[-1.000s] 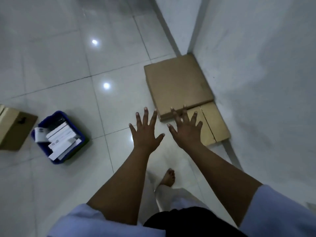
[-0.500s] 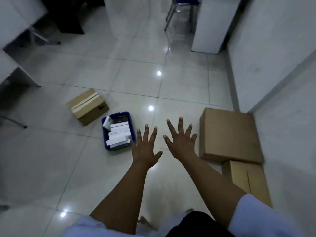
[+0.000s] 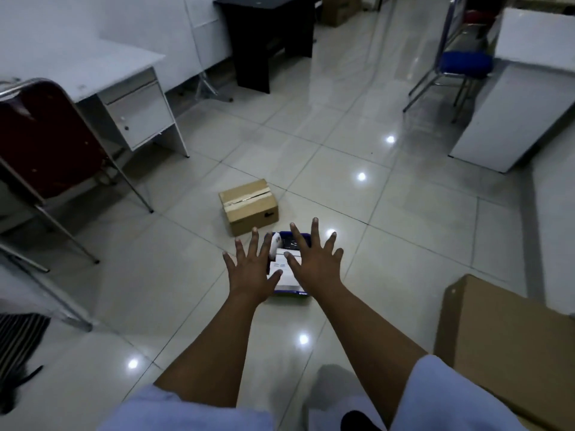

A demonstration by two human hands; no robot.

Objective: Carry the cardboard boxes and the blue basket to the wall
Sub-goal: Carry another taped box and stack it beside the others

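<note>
1. The floor [image 3: 404, 231] is glossy pale tile with dark grout lines, and ceiling lights show on it as bright spots.
2. A small cardboard box [image 3: 248, 206], taped across its top, sits on the tiles near the middle.
3. Just on the near side of it stands the blue basket [image 3: 292, 293], partly hidden, with white packets inside. Whether the two touch cannot be told.
4. A large cardboard box [image 3: 504, 346] lies at the lower right, well apart from both.
5. Furniture stands around the edges: a white desk [image 3: 140, 116] and red chair [image 3: 46, 141] at left, a black table [image 3: 267, 38] at the back, and a blue chair [image 3: 463, 65] and white cabinet [image 3: 513, 119] at right.
</note>
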